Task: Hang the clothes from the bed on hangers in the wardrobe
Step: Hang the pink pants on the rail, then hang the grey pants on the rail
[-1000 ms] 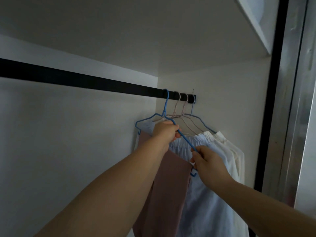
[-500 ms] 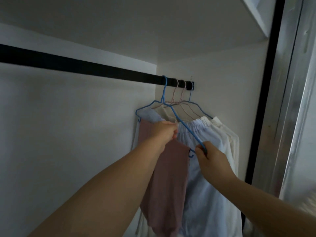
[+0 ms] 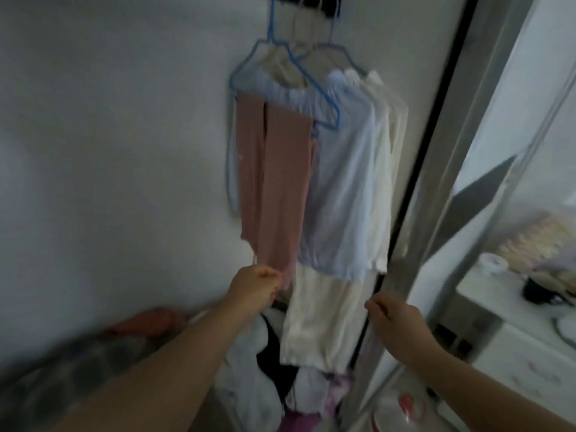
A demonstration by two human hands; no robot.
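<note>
Inside, the wardrobe (image 3: 109,151) shows a pale back wall, with a dark rail (image 3: 314,4) at its top edge, right end. Frame is motion-blurred. Pale blue garment (image 3: 346,182), the largest hanging piece, sits near the right side of the wardrobe, its gathered top draped on a blue hanger (image 3: 307,79) hooked on the rail. Cream garment (image 3: 324,322) hangs behind it and reaches lower, past the blue hem. Pink garment (image 3: 274,188) hangs folded over the bar of the blue hanger, in front of the blue garment's left part, two strips side by side. Further hangers crowd the rail's right end; count not readable. Heap of clothes (image 3: 258,369) lies on the wardrobe floor below the hanging pieces, white, dark and purple. Metal door frame (image 3: 442,182) runs along the right edge.

Left hand (image 3: 254,286): fingers curled, at the lower end of the pink garment; appears to pinch its hem, contact blurred. Right hand (image 3: 392,319): fingers loosely curled near the door frame, just beside the cream garment; cannot tell whether it holds anything.
</note>
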